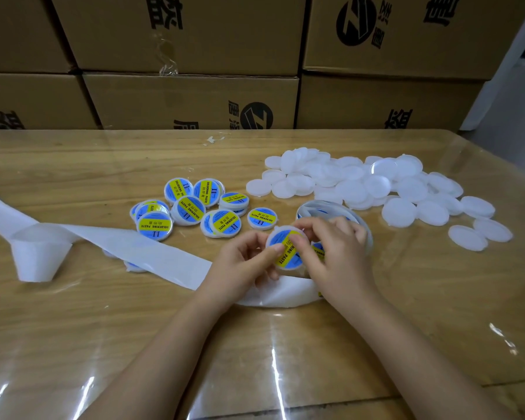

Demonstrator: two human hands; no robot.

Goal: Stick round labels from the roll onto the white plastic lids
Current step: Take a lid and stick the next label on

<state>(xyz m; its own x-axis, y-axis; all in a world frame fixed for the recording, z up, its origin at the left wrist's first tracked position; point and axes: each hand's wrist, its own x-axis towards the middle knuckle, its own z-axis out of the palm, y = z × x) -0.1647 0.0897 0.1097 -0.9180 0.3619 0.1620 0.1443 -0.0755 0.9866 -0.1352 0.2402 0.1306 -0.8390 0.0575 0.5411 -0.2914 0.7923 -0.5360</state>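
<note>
Seeing both hands on one white lid (pixel 277 233), held just above the table (pixel 103 313) in the middle of my head view. Left hand (pixel 249 259) grips the lid's near-left edge, with its thumb laid across the face and its fingers curled underneath. Right hand (pixel 340 253) pinches the far-right edge, fingers curled over the rim and thumb down on the face. The blue-and-yellow round label (pixel 288 253) sits on the lid between the two thumbs and reads "SOLDERING PASTE" in part. I can't tell if its edges are fully stuck down. The label roll (pixel 325 207) stands on edge directly behind the right hand, touching or nearly touching its knuckles. One more label (pixel 317 253) shows on the liner just under the right thumb. The white backing strip (pixel 119 247) passes beneath both hands and trails off well to the left of the grip, where it folds over on itself. The labelled lids (pixel 191 207) lie in a loose, overlapping cluster beyond the left hand and to its left. The blank lids (pixel 376 186) are heaped beyond the right hand and to its right, and a few strays lie apart at the heap's right end. Clear film (pixel 285 359) covers the tabletop. Cardboard boxes (pixel 194 95) are stacked along the far edge.
</note>
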